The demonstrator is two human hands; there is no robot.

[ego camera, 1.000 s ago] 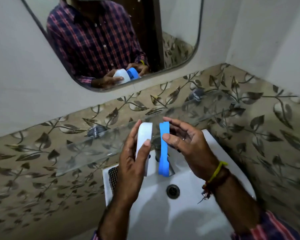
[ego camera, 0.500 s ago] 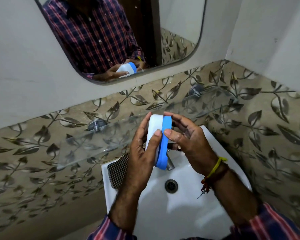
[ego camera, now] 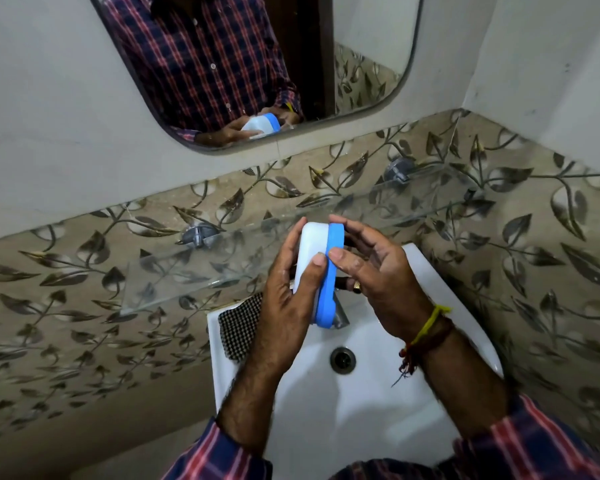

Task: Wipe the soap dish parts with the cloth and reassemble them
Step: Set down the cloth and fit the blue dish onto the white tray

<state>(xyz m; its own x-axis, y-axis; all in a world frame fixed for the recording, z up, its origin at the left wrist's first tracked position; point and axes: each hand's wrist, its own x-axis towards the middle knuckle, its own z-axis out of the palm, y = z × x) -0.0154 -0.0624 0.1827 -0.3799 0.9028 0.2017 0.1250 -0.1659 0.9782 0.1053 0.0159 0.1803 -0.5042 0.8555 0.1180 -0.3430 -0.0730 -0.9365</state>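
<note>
Hands: left (ego camera: 288,289), right (ego camera: 378,278) grip soap dish (ego camera: 321,271) | white sink (ego camera: 361,410) | leaf-tiled wall (ego camera: 84,271)

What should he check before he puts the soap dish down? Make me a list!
1. White part and blue part pressed together: ok, they meet along the edge facing the camera.
2. Fully clicked shut all round: cannot tell, the far side is hidden.
3. Both hands holding on: ok, the left hand grips the white part and the right hand grips the blue part.
4. Cloth out of the way: ok, the checked cloth lies on the basin rim, apart from the dish.
5. A spot to set it down: ok, the glass shelf looks bare here.
6. Parts wiped dry: cannot tell.
</note>
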